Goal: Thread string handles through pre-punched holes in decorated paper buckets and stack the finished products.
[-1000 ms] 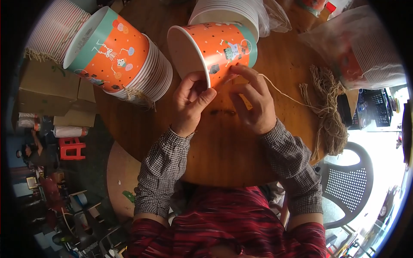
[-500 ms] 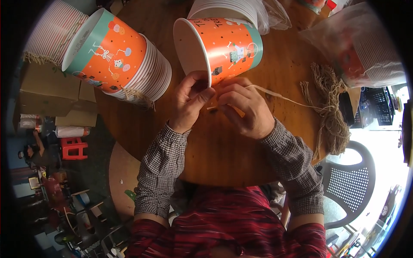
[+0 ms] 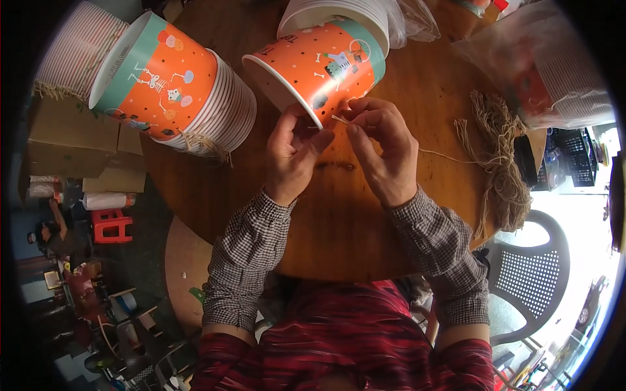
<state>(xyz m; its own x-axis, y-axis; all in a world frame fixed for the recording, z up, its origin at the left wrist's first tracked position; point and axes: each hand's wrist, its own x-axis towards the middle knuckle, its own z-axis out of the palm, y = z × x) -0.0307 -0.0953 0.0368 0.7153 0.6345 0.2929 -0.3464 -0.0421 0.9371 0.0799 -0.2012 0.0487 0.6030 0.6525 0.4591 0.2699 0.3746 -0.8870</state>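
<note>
An orange paper bucket (image 3: pixel 326 68) with a green band and a white rim lies tilted on its side in front of me. My left hand (image 3: pixel 293 153) pinches its near rim, thumb outside and fingers reaching inside the mouth. Close to the bucket's wall, my right hand (image 3: pixel 386 146) pinches the end of a thin beige cord (image 3: pixel 340 120) between thumb and fingertips. The cord's other part trails rightward to a bundle of cords (image 3: pixel 502 169) on the table. Whether the cord passes through the bucket's wall cannot be made out.
Stacked orange buckets (image 3: pixel 173 85) with cord handles lie at the left of the round wooden table (image 3: pixel 326 241). White stacked buckets (image 3: pixel 336 12) lie behind, and plastic-wrapped buckets (image 3: pixel 548 72) at the far right. A grey chair (image 3: pixel 531 280) stands right; a red stool (image 3: pixel 112 225) stands on the floor at left.
The bucket has tipped and shifted slightly left, its near rim still in my left hand. My right hand has turned, bringing the cord's end up beside the bucket's wall.
</note>
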